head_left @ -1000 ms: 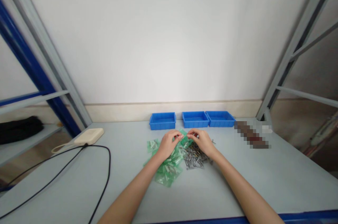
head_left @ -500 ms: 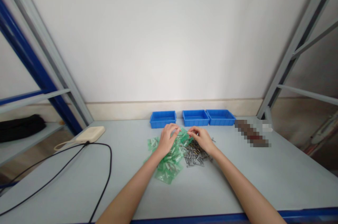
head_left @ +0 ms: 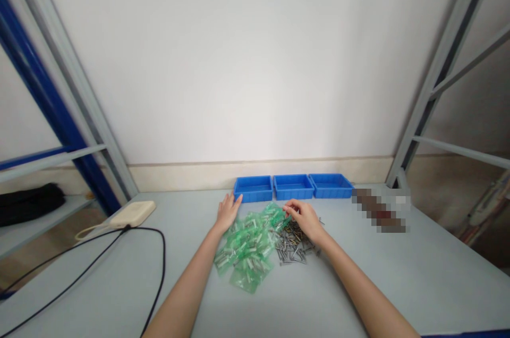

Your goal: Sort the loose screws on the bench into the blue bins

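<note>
My left hand (head_left: 228,213) is at the left front corner of the leftmost blue bin (head_left: 253,196), its fingers spread and its thumb touching the bin's front. Just right of it lies a heap of green plastic bags (head_left: 251,247) with small pale, silvery pieces inside. My right hand (head_left: 305,218) is over the heap's right edge and a pile of loose screws (head_left: 292,245), some silver, some brassy. Its thumb and forefinger are pinched together beside the uppermost green bag. What they hold, if anything, is too small to make out.
The middle bin (head_left: 294,193) and right bin (head_left: 331,189) continue the row by the wall. A white box (head_left: 133,213) with a black cable (head_left: 163,253) is on the table's left. A blurred-out brownish patch (head_left: 378,210) appears at the right. Metal frame posts flank both sides.
My left hand has moved left from the green bags to the leftmost bin. That bin has slid right, closing the gap to the middle one. My right hand has stayed about in place.
</note>
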Demonstrator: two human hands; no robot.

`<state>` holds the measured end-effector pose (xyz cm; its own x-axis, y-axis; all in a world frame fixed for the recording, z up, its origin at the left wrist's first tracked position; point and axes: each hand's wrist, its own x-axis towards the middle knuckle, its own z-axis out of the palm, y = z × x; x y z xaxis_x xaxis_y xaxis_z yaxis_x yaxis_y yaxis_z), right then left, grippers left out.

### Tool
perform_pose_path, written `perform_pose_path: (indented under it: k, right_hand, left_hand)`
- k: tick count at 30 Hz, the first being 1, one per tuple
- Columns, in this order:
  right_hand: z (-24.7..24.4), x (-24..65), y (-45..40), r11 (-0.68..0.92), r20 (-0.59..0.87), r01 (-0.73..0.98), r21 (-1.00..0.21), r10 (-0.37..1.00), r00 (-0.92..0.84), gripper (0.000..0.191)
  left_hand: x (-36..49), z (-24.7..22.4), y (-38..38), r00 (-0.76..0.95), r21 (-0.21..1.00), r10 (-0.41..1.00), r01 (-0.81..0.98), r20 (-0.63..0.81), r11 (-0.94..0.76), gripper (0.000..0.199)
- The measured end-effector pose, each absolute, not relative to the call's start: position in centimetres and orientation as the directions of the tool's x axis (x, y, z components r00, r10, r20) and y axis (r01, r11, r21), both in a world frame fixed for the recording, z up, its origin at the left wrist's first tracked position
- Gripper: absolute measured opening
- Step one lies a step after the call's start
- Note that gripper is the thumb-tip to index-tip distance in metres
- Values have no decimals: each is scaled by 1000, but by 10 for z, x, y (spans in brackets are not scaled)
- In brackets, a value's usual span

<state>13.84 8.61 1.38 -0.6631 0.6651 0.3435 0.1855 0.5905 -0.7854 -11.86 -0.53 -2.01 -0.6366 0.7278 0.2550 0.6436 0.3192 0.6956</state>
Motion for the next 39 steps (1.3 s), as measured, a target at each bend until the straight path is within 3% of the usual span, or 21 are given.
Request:
perform_pose_path:
  k: [3, 9, 11, 13, 15, 18, 21, 24, 27, 33, 39]
  right_hand:
    - [14, 139, 86, 607, 356, 182, -774, 653, -668, 27]
    - [13, 139, 86, 623, 367, 172, -763, 637, -678, 25]
    - [14, 140, 86, 633, 373, 182, -752, 637, -675, 25]
    - [15, 140, 85, 645, 377, 202, -737, 640, -669, 27]
    - [16, 140, 85, 656, 382, 218, -723, 642, -665, 29]
    - [18, 141, 84, 668, 391, 207, -714, 626, -675, 33]
    - [19, 142, 82, 681, 405, 190, -707, 610, -681, 34]
    - [19, 143, 81, 682, 408, 174, -710, 601, -687, 30]
    - [19, 142, 81, 675, 405, 153, -722, 591, -697, 23]
    - [19, 142, 80, 681, 410, 153, -716, 588, -698, 21]
    - [22, 142, 77, 704, 413, 168, -690, 574, -707, 37]
  left_hand:
    - [-117, -26, -3, -605, 662, 774, 659, 186, 357, 61]
    - [-114, -23, -7, -592, 657, 770, 682, 237, 322, 59]
    - [-103, -9, -12, -683, 635, 622, 684, 382, 360, 63]
    - [-87, 9, -20, -660, 583, 454, 748, 599, 318, 59]
    - [-66, 26, -26, -529, 505, 476, 842, 702, 190, 45]
    - [-34, 39, -29, -218, 444, 789, 893, 575, -77, 31]
    - [-13, 34, -25, -104, 526, 889, 834, 445, -165, 31]
    - [-8, 25, -21, -68, 626, 916, 749, 396, -216, 33]
    - [-12, 22, -19, -143, 691, 901, 693, 409, -204, 29]
    - [-12, 21, -19, -200, 705, 882, 685, 426, -185, 20]
    - [-8, 21, -19, -167, 732, 888, 641, 428, -232, 38]
